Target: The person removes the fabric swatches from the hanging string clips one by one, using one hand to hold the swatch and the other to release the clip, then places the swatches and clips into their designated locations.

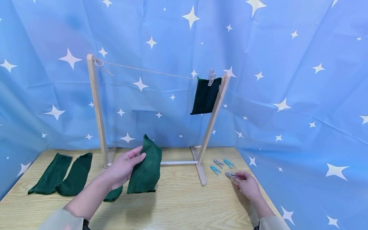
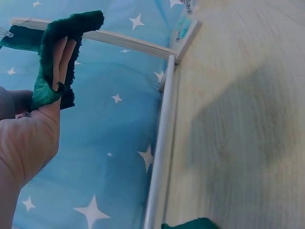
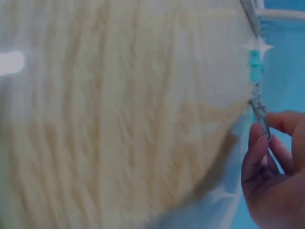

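My left hand [image 1: 125,165] pinches a dark green cloth [image 1: 147,169] between thumb and fingers, held up off the table in front of the wooden drying frame. In the left wrist view the cloth [image 2: 44,71] drapes over the fingers. At the right of the table, my right hand [image 1: 249,185] pinches a grey clothespin [image 1: 231,175] by its end; the right wrist view shows the clothespin [image 3: 259,114] between thumb and fingertips. Close by lie another grey clothespin [image 1: 218,164] and two blue clothespins [image 1: 215,170].
A string [image 1: 149,71] runs between the posts of the wooden frame [image 1: 97,108]. Another green cloth [image 1: 206,95] hangs at its right end under a grey clothespin [image 1: 211,77]. More green cloths [image 1: 51,174] lie on the table's left, one partly behind my left arm. A starry blue curtain [image 1: 281,80] stands behind.
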A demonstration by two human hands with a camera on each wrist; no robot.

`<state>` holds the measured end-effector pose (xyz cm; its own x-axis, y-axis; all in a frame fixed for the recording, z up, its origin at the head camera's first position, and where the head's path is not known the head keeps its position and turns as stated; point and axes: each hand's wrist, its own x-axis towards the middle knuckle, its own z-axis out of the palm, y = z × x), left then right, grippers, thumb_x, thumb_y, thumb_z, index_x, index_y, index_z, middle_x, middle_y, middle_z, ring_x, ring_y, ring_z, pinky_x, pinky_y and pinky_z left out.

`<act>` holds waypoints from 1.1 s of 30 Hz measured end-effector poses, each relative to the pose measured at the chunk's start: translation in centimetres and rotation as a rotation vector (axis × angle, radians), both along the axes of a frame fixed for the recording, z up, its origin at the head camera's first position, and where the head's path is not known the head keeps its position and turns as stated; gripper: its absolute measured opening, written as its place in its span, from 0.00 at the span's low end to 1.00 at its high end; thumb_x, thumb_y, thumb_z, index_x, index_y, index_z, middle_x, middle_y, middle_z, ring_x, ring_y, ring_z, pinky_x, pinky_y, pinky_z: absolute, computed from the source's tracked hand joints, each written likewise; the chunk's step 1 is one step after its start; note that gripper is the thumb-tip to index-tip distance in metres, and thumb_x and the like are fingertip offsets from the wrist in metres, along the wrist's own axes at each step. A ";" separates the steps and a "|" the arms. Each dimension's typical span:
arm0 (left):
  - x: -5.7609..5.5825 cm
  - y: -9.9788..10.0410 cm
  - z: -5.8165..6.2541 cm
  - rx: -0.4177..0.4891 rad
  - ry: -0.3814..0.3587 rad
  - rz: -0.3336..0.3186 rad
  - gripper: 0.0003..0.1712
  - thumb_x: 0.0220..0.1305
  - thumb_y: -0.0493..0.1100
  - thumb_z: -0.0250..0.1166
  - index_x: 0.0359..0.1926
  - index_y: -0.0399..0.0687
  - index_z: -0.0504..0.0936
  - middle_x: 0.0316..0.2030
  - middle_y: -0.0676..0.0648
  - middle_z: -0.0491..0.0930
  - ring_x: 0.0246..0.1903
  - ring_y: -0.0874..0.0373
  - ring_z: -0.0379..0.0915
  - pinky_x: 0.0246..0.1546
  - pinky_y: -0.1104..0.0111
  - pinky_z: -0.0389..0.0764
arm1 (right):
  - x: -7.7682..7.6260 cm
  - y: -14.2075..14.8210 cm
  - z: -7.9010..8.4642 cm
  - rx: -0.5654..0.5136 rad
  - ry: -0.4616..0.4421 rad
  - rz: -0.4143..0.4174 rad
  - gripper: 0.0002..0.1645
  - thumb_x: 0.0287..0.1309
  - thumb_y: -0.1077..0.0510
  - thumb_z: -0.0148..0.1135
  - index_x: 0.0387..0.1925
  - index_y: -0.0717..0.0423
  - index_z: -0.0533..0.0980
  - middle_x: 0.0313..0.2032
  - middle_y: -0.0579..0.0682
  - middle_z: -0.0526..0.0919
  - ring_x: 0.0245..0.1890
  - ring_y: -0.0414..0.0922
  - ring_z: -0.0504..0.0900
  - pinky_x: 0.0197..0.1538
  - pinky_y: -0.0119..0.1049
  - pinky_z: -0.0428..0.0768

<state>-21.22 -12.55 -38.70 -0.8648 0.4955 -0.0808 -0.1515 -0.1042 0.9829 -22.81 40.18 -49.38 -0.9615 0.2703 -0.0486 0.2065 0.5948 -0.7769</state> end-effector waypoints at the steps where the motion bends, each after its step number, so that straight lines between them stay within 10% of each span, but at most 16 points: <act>1: 0.0 -0.1 -0.2 -0.008 -0.005 0.002 0.40 0.91 0.52 0.49 0.91 0.51 0.42 0.86 0.36 0.58 0.75 0.52 0.74 0.67 0.63 0.84 | -0.2 0.0 -0.3 0.007 -0.002 -0.004 0.28 0.75 0.57 0.67 0.67 0.70 0.75 0.51 0.61 0.85 0.35 0.42 0.84 0.33 0.32 0.82; 10: 0.3 -0.5 -2.0 -0.044 -0.043 0.005 0.41 0.91 0.53 0.49 0.91 0.50 0.43 0.86 0.36 0.56 0.81 0.46 0.66 0.70 0.62 0.82 | -0.8 0.7 -1.2 0.174 -0.036 0.030 0.25 0.75 0.53 0.67 0.63 0.66 0.78 0.51 0.58 0.83 0.49 0.51 0.79 0.51 0.39 0.74; 24: 0.7 0.1 -6.7 -0.160 -0.166 0.111 0.38 0.91 0.50 0.49 0.90 0.44 0.47 0.83 0.28 0.60 0.73 0.37 0.75 0.64 0.49 0.87 | -1.0 0.7 -1.1 0.160 -0.048 0.069 0.27 0.77 0.50 0.66 0.64 0.66 0.76 0.49 0.57 0.78 0.49 0.52 0.76 0.50 0.42 0.72; 33: 0.8 2.0 -9.3 -0.111 -0.199 0.064 0.40 0.91 0.49 0.47 0.89 0.39 0.42 0.85 0.25 0.49 0.82 0.28 0.55 0.76 0.40 0.73 | -0.7 0.5 -1.0 0.150 -0.045 0.066 0.26 0.77 0.51 0.66 0.64 0.66 0.76 0.50 0.57 0.78 0.49 0.53 0.76 0.50 0.42 0.72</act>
